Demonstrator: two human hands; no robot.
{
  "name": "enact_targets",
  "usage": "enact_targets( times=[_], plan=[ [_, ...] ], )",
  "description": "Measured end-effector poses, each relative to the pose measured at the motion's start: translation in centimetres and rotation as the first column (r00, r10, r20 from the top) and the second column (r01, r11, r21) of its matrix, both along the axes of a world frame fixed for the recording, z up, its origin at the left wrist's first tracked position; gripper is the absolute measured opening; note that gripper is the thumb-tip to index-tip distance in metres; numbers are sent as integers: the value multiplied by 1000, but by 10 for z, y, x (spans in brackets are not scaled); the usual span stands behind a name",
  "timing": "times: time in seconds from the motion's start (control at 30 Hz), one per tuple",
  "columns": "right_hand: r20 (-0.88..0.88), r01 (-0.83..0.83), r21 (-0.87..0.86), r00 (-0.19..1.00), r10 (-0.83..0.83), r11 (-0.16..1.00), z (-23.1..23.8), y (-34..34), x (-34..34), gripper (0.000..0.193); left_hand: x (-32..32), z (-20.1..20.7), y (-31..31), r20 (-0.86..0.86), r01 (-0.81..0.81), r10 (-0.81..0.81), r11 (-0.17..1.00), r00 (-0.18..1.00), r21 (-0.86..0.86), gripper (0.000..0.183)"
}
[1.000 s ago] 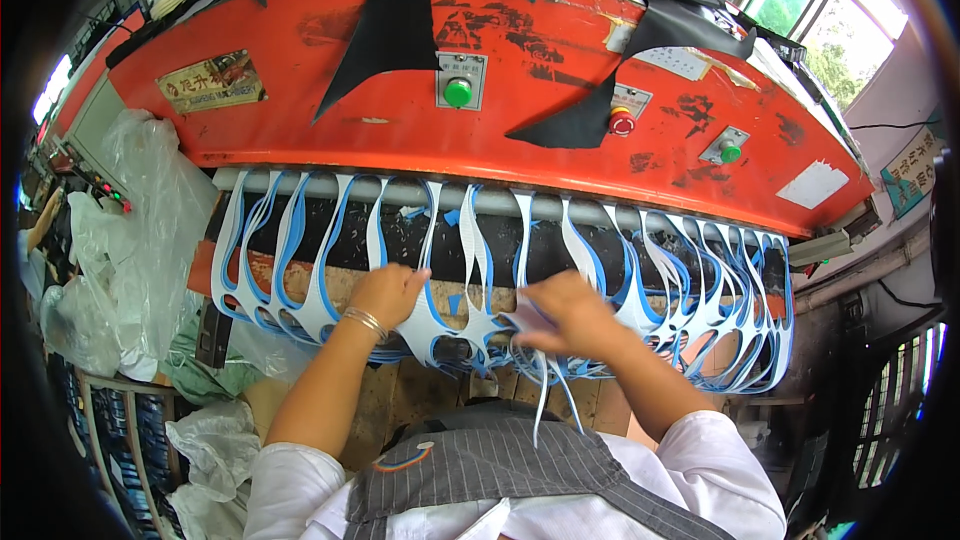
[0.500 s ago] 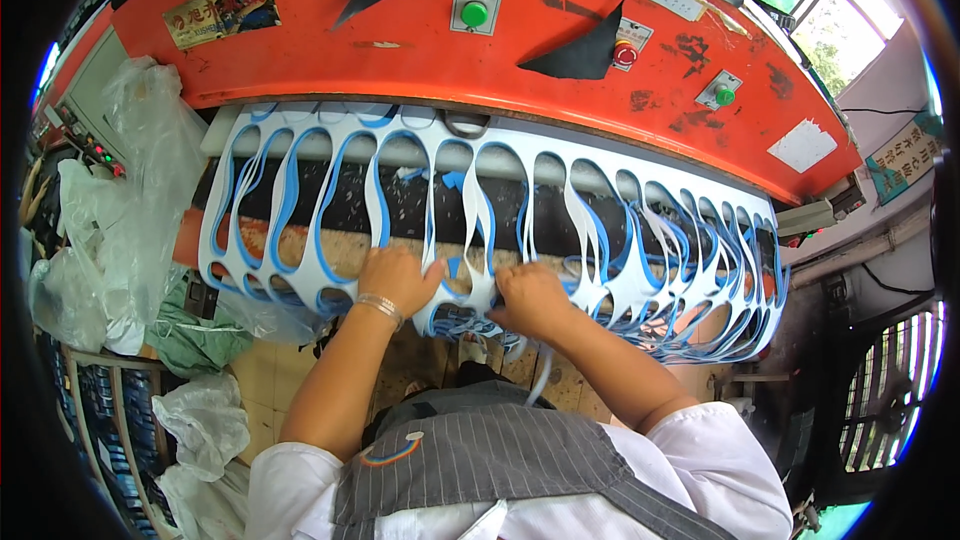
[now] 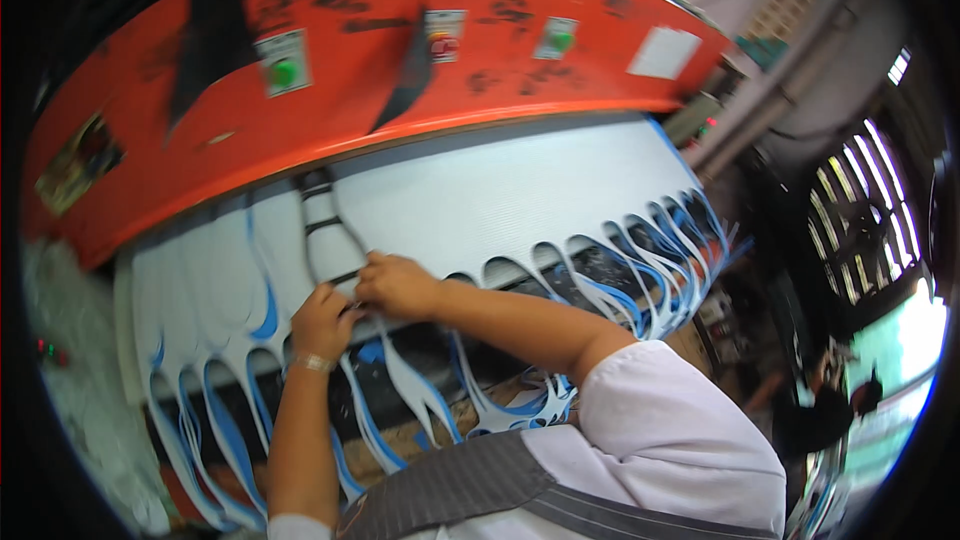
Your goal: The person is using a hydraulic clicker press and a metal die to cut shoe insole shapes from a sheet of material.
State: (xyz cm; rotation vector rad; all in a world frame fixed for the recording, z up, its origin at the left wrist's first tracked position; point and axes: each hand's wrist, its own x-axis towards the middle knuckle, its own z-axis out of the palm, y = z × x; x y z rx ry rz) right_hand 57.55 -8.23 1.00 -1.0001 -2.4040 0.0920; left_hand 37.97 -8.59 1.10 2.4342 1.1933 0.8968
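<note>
A dark, sole-shaped cutting die (image 3: pixel 322 227) with crossbars lies on a large white foam sheet (image 3: pixel 450 190). Its near end is between my hands. My left hand (image 3: pixel 322 322) is closed at that end, a bracelet on the wrist. Bent fingers of my right hand (image 3: pixel 395 286) grip the die's right side, close beside the left. Both hands are slightly blurred, and their fingers hide the die's tip. Toward me, the sheet turns into a web of rounded cut-outs, its strips (image 3: pixel 415 380) showing blue on one face and hanging over the front edge.
Behind the sheet stands an orange-red machine beam (image 3: pixel 350 60) with a green button (image 3: pixel 284 72), a red button (image 3: pixel 442 44) and dark hanging flaps. Clear plastic wrap (image 3: pixel 75 360) is at the left. A barred window (image 3: pixel 865 205) is at the right.
My hands have left the strips at the front edge and gone to the cutting die. Unpunched white sheet now spans the bed under the beam. The view has swung right and tilted.
</note>
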Motion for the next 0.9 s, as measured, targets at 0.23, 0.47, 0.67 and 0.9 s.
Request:
enact_targets(
  times=[0.23, 0.47, 0.67, 0.9],
  plan=[
    [-270, -179, -108, 952, 145, 978, 24, 40, 22, 8, 13, 10, 43, 407, 222, -195, 975, 892, -19, 13],
    [330, 51, -111, 944, -12, 993, 54, 108, 4, 50, 12, -26, 38, 90, 76, -79, 996, 993, 36, 17],
    [626, -7, 52, 779, -27, 999, 56, 129, -37, 64, 2, -31, 30, 175, 96, -106, 993, 979, 63, 14],
    [232, -213, 471, 966, 113, 856, 28, 152, -3, 8, 35, -35, 24, 270, -203, 247, 962, 931, -181, 101]
  ],
)
